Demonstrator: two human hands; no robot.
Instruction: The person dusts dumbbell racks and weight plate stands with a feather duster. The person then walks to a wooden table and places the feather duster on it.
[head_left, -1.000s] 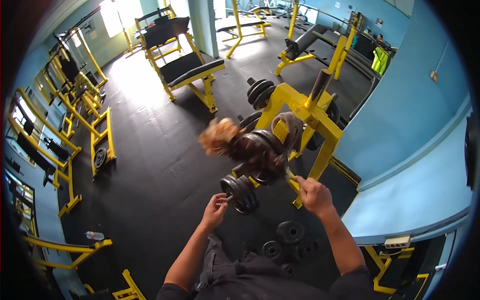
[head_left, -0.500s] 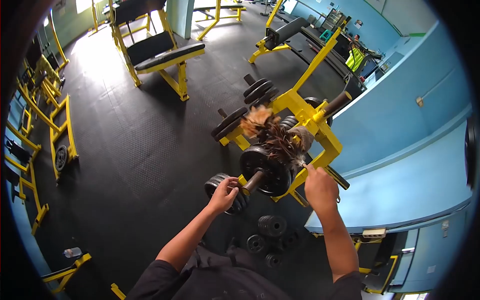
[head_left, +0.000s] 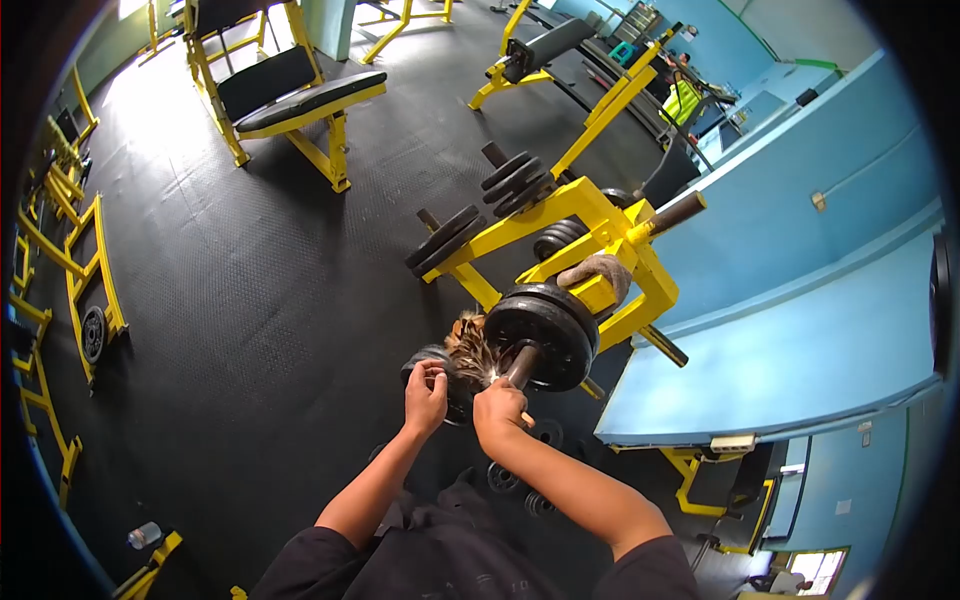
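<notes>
A yellow plate rack (head_left: 610,225) holds black weight plates on its pegs. My right hand (head_left: 497,405) grips the handle of a brown feather duster (head_left: 467,346), whose feathers lie between the big front plate stack (head_left: 545,322) and a smaller lower plate stack (head_left: 447,378). My left hand (head_left: 427,392) has its fingers curled on the rim of that lower stack. A grey-brown cloth (head_left: 598,271) is draped over the rack just behind the big plates. More plates (head_left: 445,238) hang on the rack's far pegs.
Loose small plates (head_left: 545,434) lie on the black rubber floor by my feet. A yellow bench (head_left: 300,95) stands at the back left, yellow frames (head_left: 95,290) along the left wall, a blue ledge (head_left: 790,345) at right. A water bottle (head_left: 145,535) lies at lower left.
My right hand swung the duster down from the rack's top to the gap between the two front plate stacks and came in close beside my left hand. The view shifted forward.
</notes>
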